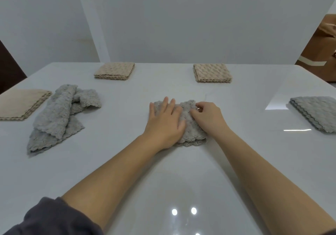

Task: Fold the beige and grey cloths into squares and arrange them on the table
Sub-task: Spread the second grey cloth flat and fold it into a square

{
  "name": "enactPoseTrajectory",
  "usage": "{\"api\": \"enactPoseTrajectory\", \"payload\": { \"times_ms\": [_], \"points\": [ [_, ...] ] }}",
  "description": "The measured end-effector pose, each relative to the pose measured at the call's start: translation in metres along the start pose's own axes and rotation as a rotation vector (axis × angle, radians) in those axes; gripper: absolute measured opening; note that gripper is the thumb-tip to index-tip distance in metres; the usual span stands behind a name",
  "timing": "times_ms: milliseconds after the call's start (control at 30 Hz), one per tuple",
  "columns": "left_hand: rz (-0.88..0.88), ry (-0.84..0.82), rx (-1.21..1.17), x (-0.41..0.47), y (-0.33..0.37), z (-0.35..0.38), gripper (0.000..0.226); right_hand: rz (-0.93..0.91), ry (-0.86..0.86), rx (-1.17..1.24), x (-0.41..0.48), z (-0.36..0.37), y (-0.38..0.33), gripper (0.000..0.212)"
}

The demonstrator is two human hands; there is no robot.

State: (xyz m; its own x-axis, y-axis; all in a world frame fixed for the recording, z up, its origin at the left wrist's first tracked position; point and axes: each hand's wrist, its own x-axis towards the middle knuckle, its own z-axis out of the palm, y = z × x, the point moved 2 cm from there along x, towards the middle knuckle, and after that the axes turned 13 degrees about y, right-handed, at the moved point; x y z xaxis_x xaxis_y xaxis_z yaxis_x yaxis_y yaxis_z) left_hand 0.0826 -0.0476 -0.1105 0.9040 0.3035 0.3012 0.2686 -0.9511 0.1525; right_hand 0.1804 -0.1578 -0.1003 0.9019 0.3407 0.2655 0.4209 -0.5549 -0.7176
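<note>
Four squares already lie folded on the tabletop (181,180): the far-left beige square (115,70), the far-right beige square (212,72), the near-left beige square (20,104) and the folded grey square (316,112) at the right. In the middle we work the part-folded grey cloth (195,134). Our left hand (164,121) lies flat on it, fingers straight, pressing the layers down. Our right hand (209,118) has its grip closed on the cloth's right side, fingertips pinching a fold. The crumpled grey cloth (60,114) lies unfolded just beside the near-left beige square.

We judge the main risk to be the fluffy layers sliding on the glossy surface. If the left hand lifts before the pinch has lined up the edges, the bundle may spring open or end up skewed. Pulling too hard with the right could also drag the cloth from under the palm.
</note>
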Motion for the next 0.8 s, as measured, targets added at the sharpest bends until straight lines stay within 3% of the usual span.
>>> {"api": "enactPoseTrajectory", "payload": {
  "times_ms": [67, 233, 300, 433, 567, 800],
  "points": [
    [-0.117, 0.039, -0.101, 0.01, -0.013, -0.01, 0.056, -0.028, 0.013, -0.079, -0.004, 0.003, 0.002, 0.017],
    [-0.377, 0.016, -0.457, 0.021, -0.053, -0.019, 0.056, -0.151, 0.05, -0.392, -0.011, -0.005, -0.005, 0.057],
    [-0.39, 0.041, -0.474, 0.016, -0.062, -0.02, 0.046, -0.229, 0.097, -0.434, -0.015, -0.01, -0.014, 0.059],
    [-0.424, 0.164, -0.635, -0.012, -0.069, -0.026, 0.024, -0.258, -0.07, -0.507, -0.034, 0.0, -0.019, 0.045],
    [-0.359, 0.277, -0.772, -0.049, -0.068, -0.033, 0.017, -0.239, -0.114, -0.537, -0.037, 0.005, -0.003, 0.049],
    [-0.439, 0.085, -0.884, -0.046, -0.074, -0.038, 0.023, -0.165, -0.155, -0.39, -0.045, 0.004, -0.008, 0.054]
  ]
}}
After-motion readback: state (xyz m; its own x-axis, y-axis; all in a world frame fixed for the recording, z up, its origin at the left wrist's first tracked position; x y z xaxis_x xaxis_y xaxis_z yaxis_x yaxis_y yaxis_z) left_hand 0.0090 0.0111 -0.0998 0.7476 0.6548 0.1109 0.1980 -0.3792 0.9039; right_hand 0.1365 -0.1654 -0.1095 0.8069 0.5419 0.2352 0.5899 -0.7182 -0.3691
